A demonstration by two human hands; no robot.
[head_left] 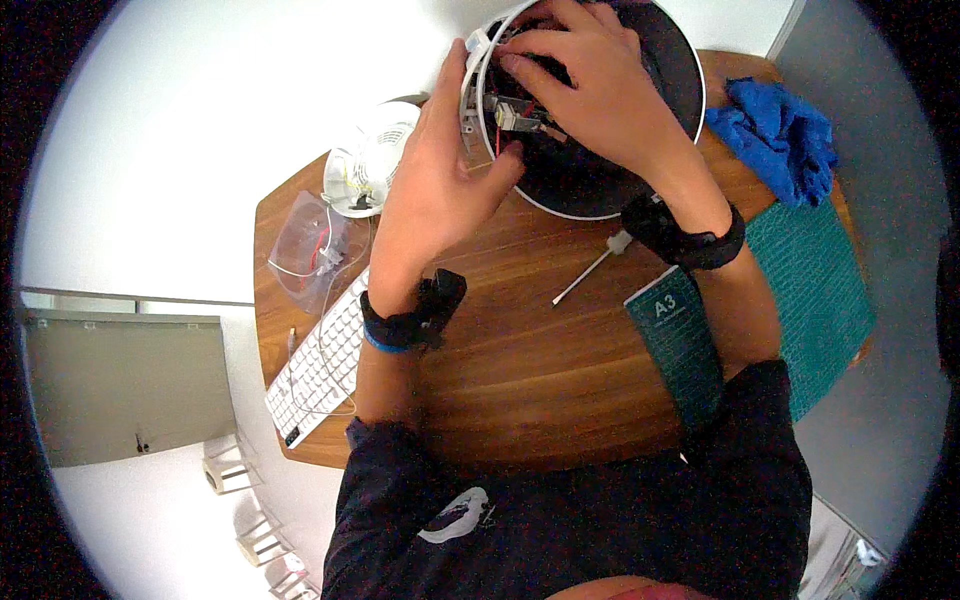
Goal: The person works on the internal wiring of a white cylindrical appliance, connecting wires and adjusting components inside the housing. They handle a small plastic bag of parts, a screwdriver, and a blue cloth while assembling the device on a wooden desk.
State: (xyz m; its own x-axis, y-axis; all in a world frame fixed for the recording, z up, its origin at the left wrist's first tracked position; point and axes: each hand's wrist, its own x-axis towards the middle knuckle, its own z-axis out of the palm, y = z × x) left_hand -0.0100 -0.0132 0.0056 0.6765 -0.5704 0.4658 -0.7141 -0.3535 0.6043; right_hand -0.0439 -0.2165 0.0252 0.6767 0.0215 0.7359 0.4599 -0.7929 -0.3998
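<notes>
My left hand point(440, 180) grips the near-left rim of the round black-and-white housing point(640, 150) at the table's far edge, thumb by its small grey connector point(508, 118), which my right hand point(590, 85), curled inside, pinches from above.

Round white-rimmed housing point(640, 190) with dark interior and exposed wiring, tilted at the wooden table's far edge.

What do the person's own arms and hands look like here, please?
The forearms are bare, with dark sleeves pushed up near the elbows. Left hand and right hand are ungloved. Each wrist wears a black strap carrying a small black box; the left strap shows a blue edge.
</notes>
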